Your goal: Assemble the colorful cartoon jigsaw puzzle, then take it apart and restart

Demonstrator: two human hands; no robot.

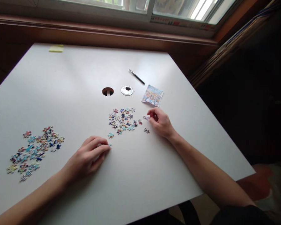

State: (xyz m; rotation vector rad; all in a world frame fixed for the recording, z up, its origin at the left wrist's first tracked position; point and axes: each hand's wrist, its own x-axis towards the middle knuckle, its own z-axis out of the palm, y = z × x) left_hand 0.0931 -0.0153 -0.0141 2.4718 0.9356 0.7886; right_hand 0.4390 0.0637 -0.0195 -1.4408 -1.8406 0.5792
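Observation:
My left hand rests low over the white table, fingers bent together around a small puzzle piece whose light-blue edge peeks out at the fingertips. Just beyond it lies a loose blue-and-yellow jigsaw piece. My right hand is curled closed at the right side of a spread of puzzle pieces. A purplish piece lies right at its fingertips; whether anything is inside the curl is hidden. Below that sits a grey-brown piece.
A larger heap of puzzle pieces covers the left side. Beyond my right hand lies a printed picture packet, with a pen behind it. A cable hole and its metal cover are mid-table. Yellow sticky notes lie far left.

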